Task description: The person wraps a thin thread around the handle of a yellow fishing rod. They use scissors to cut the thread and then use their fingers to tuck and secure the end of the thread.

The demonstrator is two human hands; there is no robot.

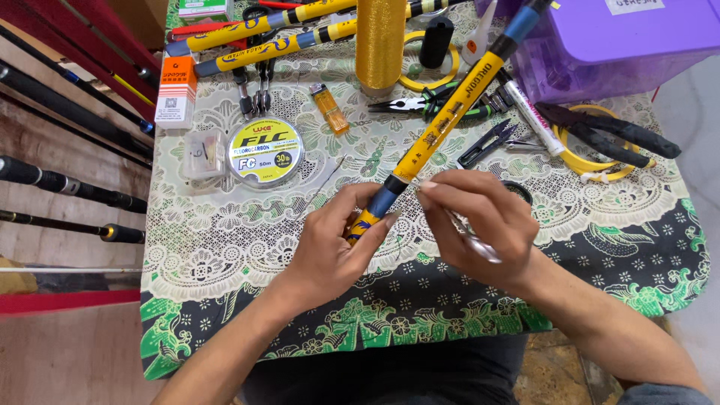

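Observation:
My left hand (337, 244) grips the lower end of a yellow and blue fishing rod section (442, 124) that slants up to the right across the table. My right hand (472, 217) is beside it, fingertips at the rod's blue band, and holds a thin shiny metal tool (476, 241) whose end sticks out below the palm. Both hands rest over a lace-patterned tablecloth (225, 240).
A round fishing line spool (265, 151), an orange lighter (330, 109), a gold thread cone (379, 45), pliers (427, 103), small snips (487, 142), a white marker (534, 118), dark pliers (611, 135), a purple box (615, 45), more yellow rods (262, 34). Dark rods (67, 187) lean at left.

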